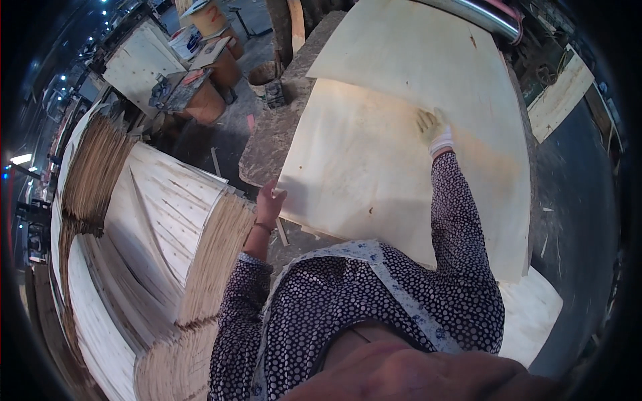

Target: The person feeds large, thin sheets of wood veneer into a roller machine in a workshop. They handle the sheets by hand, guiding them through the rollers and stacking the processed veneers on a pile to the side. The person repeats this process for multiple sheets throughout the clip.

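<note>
Before me lies a large pale wood veneer sheet [351, 165]. A second veneer sheet [401, 45] overlaps its far part and reaches up to a shiny metal roller [481, 15]. My right hand [434, 129], in a light work glove with a white cuff, rests on the nearer sheet, fingers spread, close to the overlapping edge. Bare and half curled, my left hand [271, 200] is at the left edge of the nearer sheet. Whether its thumb and fingers pinch that edge is hard to see.
Tall stacks of veneer [155, 210] stand at my left. A rough worktop edge [271, 130] shows beside the sheets. Beyond are a dirty bucket [263, 80], several brown drums [205, 100] and a white pail [185, 42]. At the right, a board [562, 95] leans near machinery.
</note>
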The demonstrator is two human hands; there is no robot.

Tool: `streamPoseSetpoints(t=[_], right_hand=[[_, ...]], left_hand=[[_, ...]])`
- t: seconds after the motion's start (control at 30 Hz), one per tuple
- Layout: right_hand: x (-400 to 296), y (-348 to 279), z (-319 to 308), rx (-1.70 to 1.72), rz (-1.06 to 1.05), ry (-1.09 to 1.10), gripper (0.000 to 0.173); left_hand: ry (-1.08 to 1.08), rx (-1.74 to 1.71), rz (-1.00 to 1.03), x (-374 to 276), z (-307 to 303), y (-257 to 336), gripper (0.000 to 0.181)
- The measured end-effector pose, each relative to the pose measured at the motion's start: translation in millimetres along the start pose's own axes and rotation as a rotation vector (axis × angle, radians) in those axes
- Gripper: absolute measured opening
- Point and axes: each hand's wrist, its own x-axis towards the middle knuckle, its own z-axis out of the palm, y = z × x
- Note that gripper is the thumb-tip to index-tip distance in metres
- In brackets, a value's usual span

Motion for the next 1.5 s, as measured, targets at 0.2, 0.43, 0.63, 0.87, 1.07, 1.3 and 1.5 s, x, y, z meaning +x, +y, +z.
streamPoseSetpoints(t=[0.2, 0.43, 0.63, 0.87, 1.07, 1.3, 1.5], right_hand=[[-70, 35, -24, -0.088, -0.003, -0.108, 0.055], [-224, 55, -51, -0.844, -0.208, -0.375, 0.058], [-351, 80, -41, -0.173, 0.561, -0.291, 0.06], [-401, 92, -18, -0.088, 0.504, -0.181, 0.069], [-381, 84, 0, 0.097, 0.106, -0.121, 0.05], [-329, 49, 0, -0.37, 0.104, -0.182, 0.036], [-217, 22, -16, -0.058, 0.348, 0.0, 0.032]], left_hand=[[-0.065, 0.205, 0.116, 0, 14, -20, 0.05], [-0.082, -0.1, 0.197, 25, -15, -7, 0.04], [-0.287, -0.506, 0.022, 19, -60, 61, 0.032], [-0.395, -0.955, -0.056, 27, -86, 119, 0.031], [-0.381, -0.99, -0.101, 39, -91, 98, 0.031], [-0.311, -1.141, -0.362, 28, -77, 42, 0.023], [-0.212, -1.063, -0.469, 1, -64, 44, 0.025]])
